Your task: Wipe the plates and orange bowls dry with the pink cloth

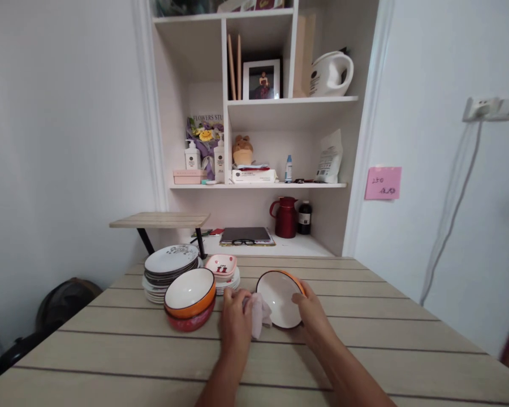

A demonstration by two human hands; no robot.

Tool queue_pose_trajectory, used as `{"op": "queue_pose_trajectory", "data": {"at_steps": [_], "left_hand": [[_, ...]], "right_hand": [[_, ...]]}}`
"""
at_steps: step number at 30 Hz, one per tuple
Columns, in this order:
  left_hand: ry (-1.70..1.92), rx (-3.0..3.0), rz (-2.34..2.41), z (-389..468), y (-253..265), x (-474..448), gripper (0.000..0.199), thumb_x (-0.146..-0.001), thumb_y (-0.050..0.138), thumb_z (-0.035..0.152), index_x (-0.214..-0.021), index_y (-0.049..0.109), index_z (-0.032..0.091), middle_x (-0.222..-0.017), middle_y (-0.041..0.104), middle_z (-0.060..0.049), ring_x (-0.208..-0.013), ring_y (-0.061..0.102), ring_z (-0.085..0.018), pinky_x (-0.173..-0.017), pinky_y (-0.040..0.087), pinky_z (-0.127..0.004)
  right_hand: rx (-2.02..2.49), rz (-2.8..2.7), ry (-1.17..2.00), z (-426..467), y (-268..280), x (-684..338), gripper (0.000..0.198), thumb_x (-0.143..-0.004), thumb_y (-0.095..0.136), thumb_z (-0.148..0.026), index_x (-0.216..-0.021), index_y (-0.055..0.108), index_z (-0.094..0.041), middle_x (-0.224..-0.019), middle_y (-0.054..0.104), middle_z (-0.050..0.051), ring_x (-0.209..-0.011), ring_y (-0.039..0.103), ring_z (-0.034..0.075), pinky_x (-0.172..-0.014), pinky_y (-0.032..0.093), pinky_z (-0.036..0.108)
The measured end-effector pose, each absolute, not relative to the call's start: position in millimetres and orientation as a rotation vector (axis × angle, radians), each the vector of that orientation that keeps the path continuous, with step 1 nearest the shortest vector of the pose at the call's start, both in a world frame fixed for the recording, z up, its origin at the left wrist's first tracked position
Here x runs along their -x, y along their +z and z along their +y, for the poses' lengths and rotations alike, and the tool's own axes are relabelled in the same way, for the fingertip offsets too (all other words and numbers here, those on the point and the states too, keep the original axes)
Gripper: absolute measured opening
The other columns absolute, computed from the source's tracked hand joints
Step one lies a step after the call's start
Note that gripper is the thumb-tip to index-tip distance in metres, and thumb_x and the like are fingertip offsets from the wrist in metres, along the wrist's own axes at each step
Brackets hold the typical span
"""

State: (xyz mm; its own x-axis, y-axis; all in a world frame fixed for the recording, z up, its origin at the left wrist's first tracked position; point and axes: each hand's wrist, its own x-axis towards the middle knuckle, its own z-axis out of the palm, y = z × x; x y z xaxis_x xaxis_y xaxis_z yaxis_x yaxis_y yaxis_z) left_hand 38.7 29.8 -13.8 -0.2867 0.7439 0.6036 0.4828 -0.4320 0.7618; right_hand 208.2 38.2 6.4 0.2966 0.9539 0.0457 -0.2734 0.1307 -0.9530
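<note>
My right hand [311, 308] grips an orange bowl [279, 299] by its right rim, thumb over the edge. The bowl is tilted so its white inside faces me. In my left hand [237, 314] is a pale, crumpled cloth [259, 316], close to the bowl's left edge; whether it touches the bowl I cannot tell. Left of my left hand, another orange bowl [190, 291] with a white inside is stacked on a red bowl [190, 321]. Behind my left hand, a small pink-and-white dish [221, 264] tops a stack of white dishes [229, 282].
Behind the stacked bowls stands a pile of plates [172, 260], beside a small raised shelf [161, 220]. At the wooden table's [365, 328] far side, an alcove holds a closed laptop [246, 234], eyeglasses [243, 242], a red jug [285, 217] and a dark bottle [304, 217].
</note>
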Motion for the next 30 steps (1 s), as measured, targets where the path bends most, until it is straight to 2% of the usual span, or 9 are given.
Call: {"op": "queue_pose_trajectory", "data": {"at_steps": [2,6,8,12,17,21,26,28,30], "left_hand": [[1.839,-1.699,1.458,32,-13,-37,0.012,-0.082,0.059,0.024,-0.072,0.066,0.023,-0.084,0.053,-0.003,-0.076,0.058,-0.018,-0.075,0.052,-0.033],[1.949,-1.584,1.397,38,-15,-32,0.017,-0.086,0.054,0.035,-0.083,0.064,0.022,-0.093,0.054,-0.006,-0.079,0.060,-0.019,-0.067,0.054,-0.032],[1.985,-1.541,1.372,41,-17,-31,0.018,-0.086,0.054,0.035,-0.095,0.062,0.021,-0.099,0.056,-0.008,-0.081,0.062,-0.020,-0.068,0.055,-0.033],[1.931,-1.500,1.347,48,-24,-32,0.037,-0.083,0.055,0.033,-0.117,0.055,0.019,-0.101,0.061,-0.009,-0.083,0.063,-0.019,-0.075,0.055,-0.035],[1.862,-1.538,1.392,51,-29,-30,0.022,-0.076,0.062,0.036,-0.089,0.067,0.019,-0.098,0.056,-0.007,-0.094,0.059,-0.023,-0.089,0.050,-0.041],[1.854,-1.592,1.377,45,-23,-33,0.018,-0.073,0.065,0.032,-0.087,0.067,0.021,-0.113,0.050,-0.009,-0.113,0.050,-0.026,-0.098,0.044,-0.042],[1.838,-1.665,1.302,37,-18,-44,0.016,-0.068,0.066,0.022,-0.081,0.056,0.022,-0.093,0.050,-0.003,-0.085,0.054,-0.019,-0.075,0.050,-0.032],[1.862,-1.670,1.298,36,-17,-46,0.019,-0.068,0.067,0.021,-0.077,0.051,0.022,-0.089,0.050,-0.001,-0.083,0.053,-0.018,-0.076,0.049,-0.032],[1.905,-1.654,1.308,36,-18,-46,0.021,-0.070,0.067,0.023,-0.083,0.050,0.023,-0.093,0.052,-0.003,-0.090,0.054,-0.020,-0.084,0.048,-0.036]], "right_hand": [[1.060,-0.867,1.044,36,10,-208,0.053,-0.057,0.053,-0.021,-0.109,0.063,-0.025,-0.089,0.071,0.003,-0.078,0.062,0.023,-0.067,0.047,0.032],[1.047,-0.945,1.056,30,17,-204,0.059,-0.056,0.053,-0.019,-0.114,0.064,-0.024,-0.095,0.072,0.004,-0.085,0.062,0.024,-0.071,0.046,0.031],[1.031,-0.977,1.095,26,20,-201,0.061,-0.057,0.052,-0.019,-0.116,0.064,-0.024,-0.095,0.072,0.004,-0.082,0.062,0.023,-0.068,0.046,0.030],[1.004,-1.016,1.151,21,21,-198,0.063,-0.057,0.050,-0.019,-0.119,0.063,-0.023,-0.098,0.073,0.004,-0.079,0.062,0.022,-0.066,0.045,0.029],[1.048,-1.111,0.964,26,22,-204,0.061,-0.057,0.050,-0.019,-0.116,0.066,-0.024,-0.105,0.072,0.004,-0.097,0.062,0.026,-0.082,0.047,0.033],[1.066,-1.107,0.832,29,23,-206,0.058,-0.058,0.048,-0.021,-0.112,0.069,-0.024,-0.112,0.071,0.005,-0.107,0.060,0.029,-0.096,0.044,0.040],[1.031,-1.138,0.732,29,25,-204,0.060,-0.055,0.047,-0.018,-0.110,0.070,-0.023,-0.119,0.069,0.006,-0.116,0.056,0.029,-0.108,0.035,0.042],[0.986,-1.220,0.682,29,25,-205,0.059,-0.055,0.048,-0.016,-0.110,0.070,-0.024,-0.121,0.068,0.005,-0.119,0.055,0.028,-0.111,0.033,0.041],[0.929,-1.335,0.621,28,26,-206,0.059,-0.057,0.047,-0.014,-0.110,0.070,-0.025,-0.121,0.069,0.004,-0.120,0.056,0.026,-0.111,0.034,0.041]]}}
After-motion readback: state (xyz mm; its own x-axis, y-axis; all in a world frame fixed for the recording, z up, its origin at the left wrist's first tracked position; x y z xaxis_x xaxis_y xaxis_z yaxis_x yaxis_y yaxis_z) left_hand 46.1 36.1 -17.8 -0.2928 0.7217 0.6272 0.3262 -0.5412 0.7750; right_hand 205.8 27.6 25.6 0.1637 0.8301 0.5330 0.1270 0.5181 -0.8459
